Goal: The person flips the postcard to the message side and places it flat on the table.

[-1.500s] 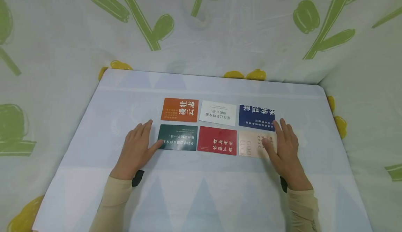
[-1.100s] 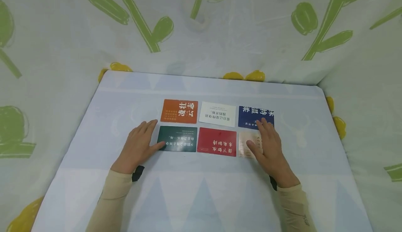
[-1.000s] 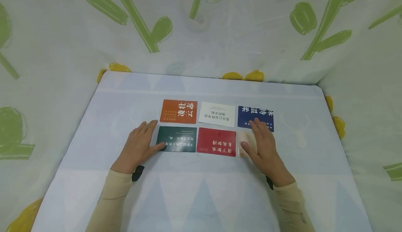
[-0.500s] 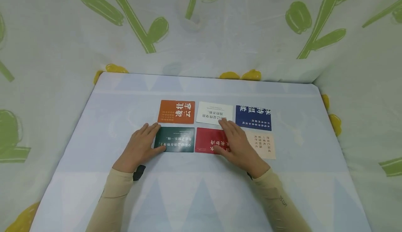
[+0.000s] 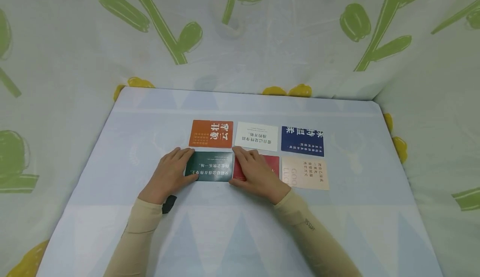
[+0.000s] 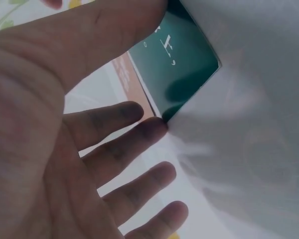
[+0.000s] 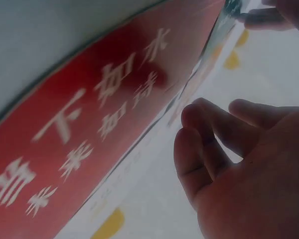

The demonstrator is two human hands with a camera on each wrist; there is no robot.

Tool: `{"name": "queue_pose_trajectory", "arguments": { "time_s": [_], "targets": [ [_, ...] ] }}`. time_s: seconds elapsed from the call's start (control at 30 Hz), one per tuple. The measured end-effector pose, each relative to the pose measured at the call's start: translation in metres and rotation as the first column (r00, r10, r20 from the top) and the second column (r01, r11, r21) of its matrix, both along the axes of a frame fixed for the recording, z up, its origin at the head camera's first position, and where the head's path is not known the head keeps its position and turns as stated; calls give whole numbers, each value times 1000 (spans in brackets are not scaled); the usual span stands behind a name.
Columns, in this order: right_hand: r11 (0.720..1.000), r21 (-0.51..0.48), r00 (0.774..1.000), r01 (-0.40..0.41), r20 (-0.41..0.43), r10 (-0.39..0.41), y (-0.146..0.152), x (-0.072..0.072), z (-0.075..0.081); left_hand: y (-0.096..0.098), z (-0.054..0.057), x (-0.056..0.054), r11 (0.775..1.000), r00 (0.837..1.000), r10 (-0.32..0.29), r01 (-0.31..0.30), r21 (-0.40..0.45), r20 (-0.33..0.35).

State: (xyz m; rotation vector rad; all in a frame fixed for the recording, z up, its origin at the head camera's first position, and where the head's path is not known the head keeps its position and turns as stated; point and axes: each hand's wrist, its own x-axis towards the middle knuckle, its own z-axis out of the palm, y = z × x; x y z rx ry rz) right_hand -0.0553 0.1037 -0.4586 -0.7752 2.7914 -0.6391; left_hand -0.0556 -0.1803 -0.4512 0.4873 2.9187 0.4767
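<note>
A green card (image 5: 210,166) lies flat on the table between both hands. My left hand (image 5: 166,176) is at its left end, thumb on the lower left corner and fingertips close to the upper left corner. In the left wrist view the fingers of the left hand (image 6: 109,144) are spread and nearly straight beside the green card (image 6: 179,59). My right hand (image 5: 258,175) is over a red card (image 5: 273,162), partly hiding it, with thumb and index tip close to the green card's right edge. In the right wrist view the right hand (image 7: 244,159) has loosely bent fingers with nothing between them.
Behind the hands lie an orange card (image 5: 211,134), a white card (image 5: 256,136) and a dark blue card (image 5: 302,140) in a row. A cream card (image 5: 305,173) is right of the red one. A patterned curtain (image 5: 285,31) surrounds the table (image 5: 240,235).
My right hand has swept left, from above the blue and cream cards across to the red card beside the green one. My left hand has stayed nearly still. The cards show no clear movement.
</note>
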Motion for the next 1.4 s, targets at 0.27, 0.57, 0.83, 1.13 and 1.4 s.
{"name": "queue_pose_trajectory", "arguments": {
  "time_s": [0.27,0.57,0.83,1.13,1.4],
  "targets": [
    [998,58,999,15,37,-17,-17,-6,-5,2,2,-3,1000,1000,-1,1,-2,-6],
    [999,41,1000,18,-16,-18,-22,-12,-11,2,2,-5,1000,1000,-4,4,-11,-14],
    [999,-20,998,28,-63,-29,-22,-15,-7,2,0,-2,993,992,115,-115,-12,47],
    [992,-106,994,71,-79,-79,-20,-13,-1,2,-4,5,972,975,219,-220,80,28],
    [961,-147,964,233,163,-209,-18,-7,8,3,-3,11,951,960,281,-278,136,-8]
  ]
}}
